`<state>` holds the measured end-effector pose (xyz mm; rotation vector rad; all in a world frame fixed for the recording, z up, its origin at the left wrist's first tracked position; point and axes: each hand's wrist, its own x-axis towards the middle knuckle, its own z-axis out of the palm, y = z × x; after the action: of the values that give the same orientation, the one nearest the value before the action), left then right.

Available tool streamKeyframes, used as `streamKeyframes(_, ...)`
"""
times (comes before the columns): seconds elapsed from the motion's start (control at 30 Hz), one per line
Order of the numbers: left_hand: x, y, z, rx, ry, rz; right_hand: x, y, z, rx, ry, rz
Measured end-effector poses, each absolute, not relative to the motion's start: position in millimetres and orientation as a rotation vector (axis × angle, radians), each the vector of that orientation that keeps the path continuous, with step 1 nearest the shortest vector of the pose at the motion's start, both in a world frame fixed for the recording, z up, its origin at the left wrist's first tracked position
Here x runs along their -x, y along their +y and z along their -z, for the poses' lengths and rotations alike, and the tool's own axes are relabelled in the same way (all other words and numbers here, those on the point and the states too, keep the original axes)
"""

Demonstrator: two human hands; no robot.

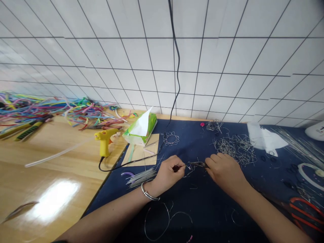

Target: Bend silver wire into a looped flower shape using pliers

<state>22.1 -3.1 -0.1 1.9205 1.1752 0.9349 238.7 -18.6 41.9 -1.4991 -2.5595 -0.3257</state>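
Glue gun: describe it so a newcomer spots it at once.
On the wood tabletop left of the dark blue mat, look left of the green tissue pack. The glue gun has a translucent stick out its back and a black cord from its grip. It alone is yellow and pistol-shaped.

From my end, wall [215, 55] white, crossed by dark gridlines. Cloth [207, 209] deep navy, plain. Table [83, 182] honey-tan, wood-grain streaks, white glare patch. Glue gun [104, 144] yellow; cord [178, 69] black. Tissue pack [151, 126] green and white, tissue [143, 124] white. Fuzzy stems [84, 109] mixed: blue, pink, red, green, yellow. Wire pile [234, 148] silver-grey, wire piece [189, 166] silvery, pliers [199, 164] dark. I read bangle [146, 192] as silver, bead [202, 125] hot pink, scissor handles [303, 210] orange-red.
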Motion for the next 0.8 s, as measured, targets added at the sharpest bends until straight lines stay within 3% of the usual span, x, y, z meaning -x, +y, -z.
streamKeyframes(0.17, -25, -7, -4, -2.038, 1.223, -0.996, -229, -34, -53, 1.529, -2.552, 0.429)
streamKeyframes(0.5, -24, -9, -2, -2.045, 1.276, -1.135, -220, -40, -53, 1.634, -2.507, 0.159)
streamKeyframes(0.8, -23, -5, 1, -1.327, 1.115, -0.946, -226, -29, -39, 1.597, -2.489, 0.193)
